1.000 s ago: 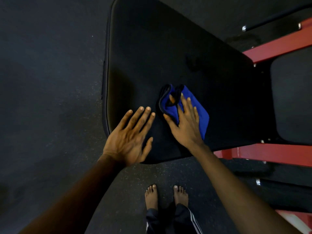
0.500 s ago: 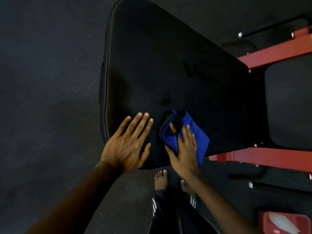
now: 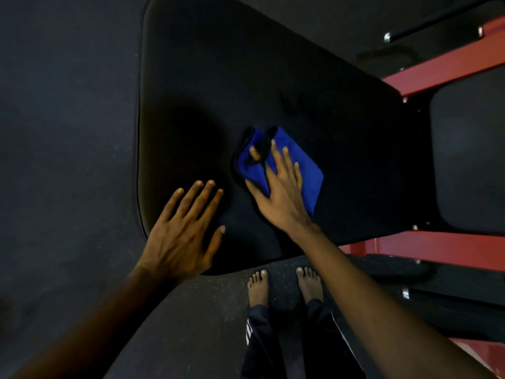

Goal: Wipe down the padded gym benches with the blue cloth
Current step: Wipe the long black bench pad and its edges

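Whereas half a second ago it sat at the near edge, the blue cloth [image 3: 306, 165] now lies further up, toward the middle of the bench pad [image 3: 246, 64]. The right hand [image 3: 281, 192] presses it flat, fingers straight and spread, one fingertip under a fold. Judged a back-and-forth stroke, with wiping of this pad under way. Beside it the left hand [image 3: 183, 233] rests flat on the pad as before, spread, holding nothing.

Count:
- hands, two
- cloth, one
- black pads, two, the second pad [image 3: 470, 160] apart at right
- red frame rails [image 3: 437, 244], two
- bare feet [image 3: 258, 287], two
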Motion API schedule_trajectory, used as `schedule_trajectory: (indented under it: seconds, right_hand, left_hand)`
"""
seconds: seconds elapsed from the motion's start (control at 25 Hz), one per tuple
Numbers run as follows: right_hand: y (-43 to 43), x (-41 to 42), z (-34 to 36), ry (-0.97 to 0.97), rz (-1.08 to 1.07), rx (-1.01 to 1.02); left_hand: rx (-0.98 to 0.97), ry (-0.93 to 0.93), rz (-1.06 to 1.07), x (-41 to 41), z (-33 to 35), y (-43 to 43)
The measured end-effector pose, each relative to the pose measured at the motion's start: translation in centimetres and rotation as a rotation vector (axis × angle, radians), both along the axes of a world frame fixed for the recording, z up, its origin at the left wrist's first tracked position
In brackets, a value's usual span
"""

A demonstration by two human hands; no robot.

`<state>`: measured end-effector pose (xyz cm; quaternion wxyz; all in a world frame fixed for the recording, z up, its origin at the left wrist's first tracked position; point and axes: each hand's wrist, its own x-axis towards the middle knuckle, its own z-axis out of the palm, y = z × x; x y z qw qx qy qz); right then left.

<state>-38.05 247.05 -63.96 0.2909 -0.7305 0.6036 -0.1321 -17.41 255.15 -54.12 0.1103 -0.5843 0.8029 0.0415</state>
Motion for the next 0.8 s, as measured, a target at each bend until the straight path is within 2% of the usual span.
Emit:
schedule_trajectory:
  seconds: [0.08, 0.16, 0.24, 0.4, 0.48, 0.56, 0.64, 0.68, 0.8]
  right_hand:
    - [1.9, -2.0, -0.8, 0.024, 0.098, -0.004]
    - [0.0, -3.0, -1.5, 0.047, 0.060, 0.030]
    - [-4.7, -2.8, -1.7, 0.071, -0.100, 0.096]
    - [-14.7, -2.8, -1.1, -0.006, -0.411, 0.303]
    - [-13.7, -2.0, -0.8, -0.009, -0.348, 0.241]
    - [-9.1, -1.8, -0.8, 0.001, -0.108, 0.076]
    - [-8.0, -3.8, -1.9, 0.052, 0.111, 0.005]
    - [-9.7, -5.0, -2.7, 0.070, 0.084, 0.020]
    - [-16.0, -7.4, -3.5, 0.075, -0.349, 0.302]
  left_hand:
    - [0.007, 0.015, 0.046, -0.8, -0.3, -1.0]
    - [0.020, -0.043, 0.033, -1.2, -0.7, -1.6]
    - [0.030, -0.094, 0.018, -1.3, -1.0, -1.6]
    - [0.027, -0.101, 0.017, -1.5, -1.1, -1.5]
    - [0.036, -0.111, 0.021, -1.3, -1.1, -1.6]
    - [0.047, -0.116, 0.020, -1.4, -1.0, -1.6]
    - [0.058, -0.119, 0.023, -1.3, -1.0, -1.6]
    - [0.058, -0.121, 0.021, -1.3, -1.0, -1.6]
    - [0.051, -0.126, 0.027, -1.4, -0.9, -1.6]
